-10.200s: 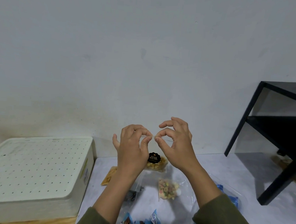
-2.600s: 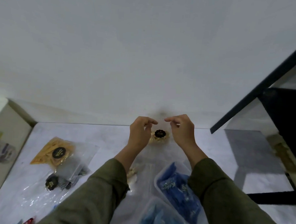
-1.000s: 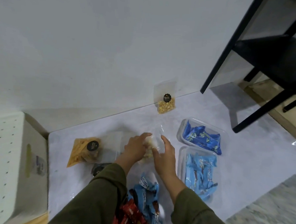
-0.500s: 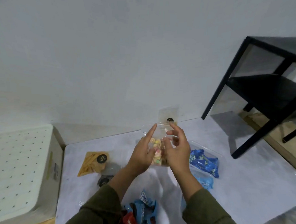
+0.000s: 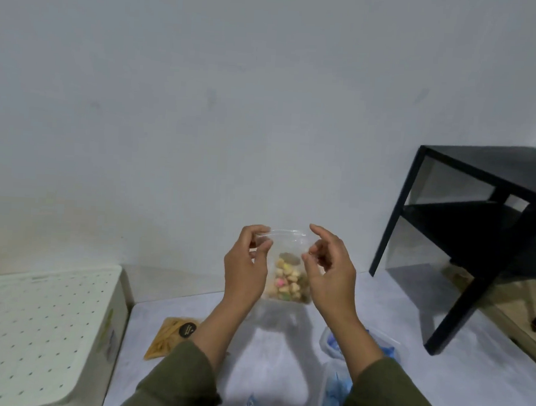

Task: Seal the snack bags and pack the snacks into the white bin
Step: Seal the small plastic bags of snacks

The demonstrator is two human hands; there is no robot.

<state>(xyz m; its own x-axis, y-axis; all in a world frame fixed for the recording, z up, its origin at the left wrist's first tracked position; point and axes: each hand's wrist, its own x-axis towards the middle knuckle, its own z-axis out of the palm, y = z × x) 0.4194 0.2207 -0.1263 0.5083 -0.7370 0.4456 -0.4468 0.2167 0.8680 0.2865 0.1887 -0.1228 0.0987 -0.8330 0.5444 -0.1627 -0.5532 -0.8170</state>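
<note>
A clear, crinkly plastic zip bag (image 5: pixel 288 266) of pastel, lumpy snack pieces hangs upright above the pale grey table (image 5: pixel 456 368), dark round label unreadable. The left hand (image 5: pixel 246 263) pinches its top left corner; the right hand (image 5: pixel 330 268) pinches the right edge, other fingers loosely spread. At eight o'clock lies a flat orange snack packet (image 5: pixel 168 337); at nine, the white perforated bin (image 5: pixel 36 330).
</note>
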